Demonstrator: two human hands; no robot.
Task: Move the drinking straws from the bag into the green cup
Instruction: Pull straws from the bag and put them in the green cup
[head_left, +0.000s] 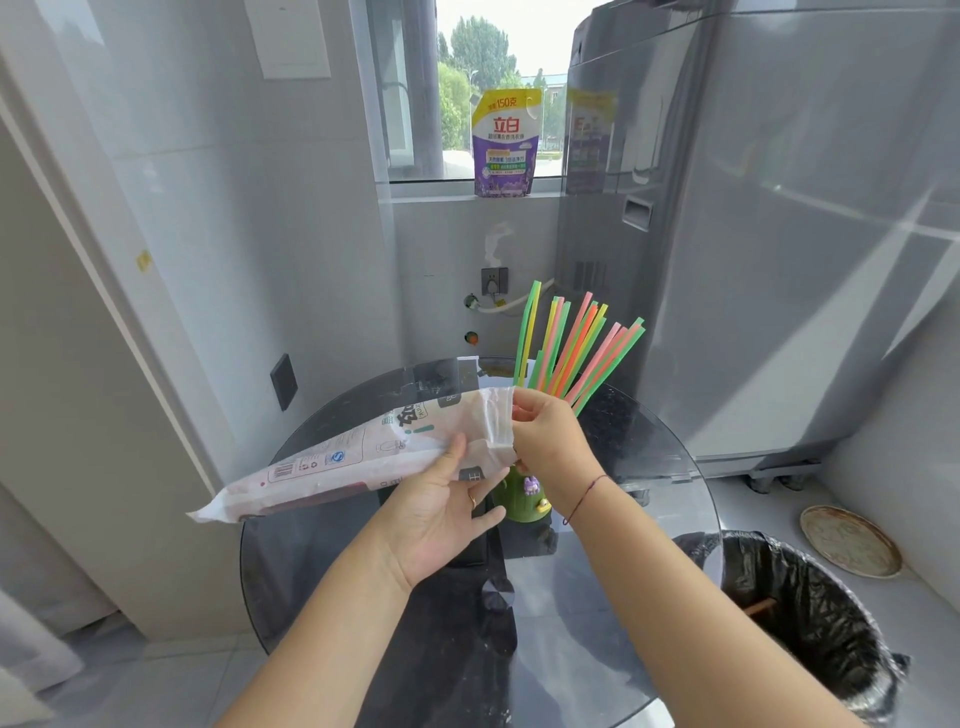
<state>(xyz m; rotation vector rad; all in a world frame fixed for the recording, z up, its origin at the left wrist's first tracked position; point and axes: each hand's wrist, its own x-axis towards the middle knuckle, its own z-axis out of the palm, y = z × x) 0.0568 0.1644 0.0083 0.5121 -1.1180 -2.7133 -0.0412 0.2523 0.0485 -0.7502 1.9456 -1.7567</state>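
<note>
A long white plastic bag (332, 460) with printed labels is held level over the round glass table (649, 467). My left hand (441, 512) grips the bag from below near its open end. My right hand (550, 434) is closed on a fanned bunch of drinking straws (576, 348), green, yellow, orange and pink, which point up and away from the bag's mouth. The green cup (522, 496) with small figures on it stands on the table beneath both hands and is mostly hidden by them.
A grey washing machine (779, 234) stands at the right behind the table. A bin lined with a black bag (810, 613) sits at lower right, a round metal tray (849, 540) on the floor beyond it. A purple detergent pouch (505, 145) rests on the window sill.
</note>
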